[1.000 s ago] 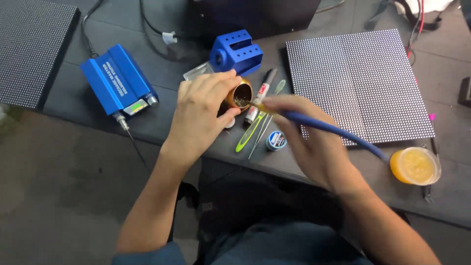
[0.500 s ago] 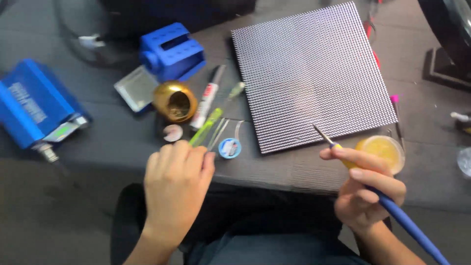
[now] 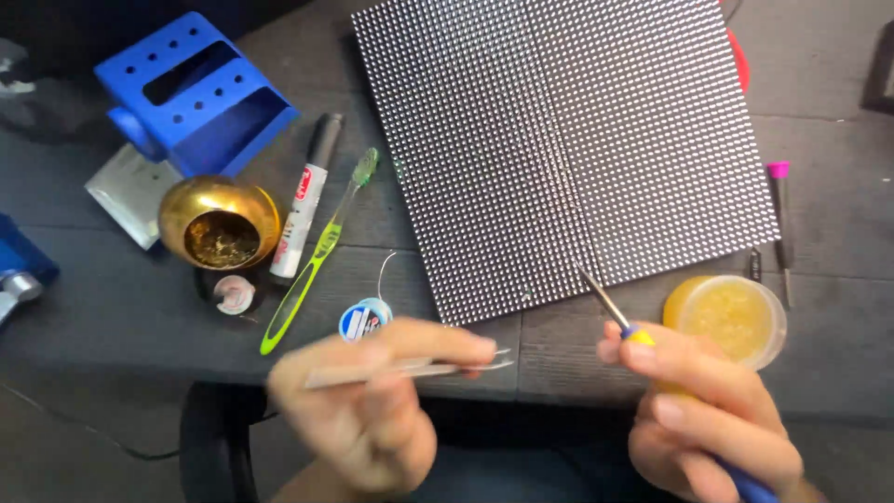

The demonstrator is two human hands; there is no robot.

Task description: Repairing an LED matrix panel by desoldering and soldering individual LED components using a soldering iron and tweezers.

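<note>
Head view: tweezers (image 3: 410,370) are pinched between thumb and fingers of the left hand (image 3: 372,410), held level above the near table edge (image 3: 112,317), tips pointing right; the hand is blurred. A soldering iron (image 3: 605,303) is gripped pen-style by the closed fingers of the right hand (image 3: 708,419), its tip resting at or just over the near edge of the LED panel (image 3: 559,140); contact cannot be told. A flux tub (image 3: 731,317) stands just right of the iron, partly behind the right hand. To the left, a brass bowl (image 3: 219,224), marker (image 3: 303,210), green toothbrush (image 3: 312,256), solder spool (image 3: 363,319) and blue holder (image 3: 196,88) are seen.
</note>
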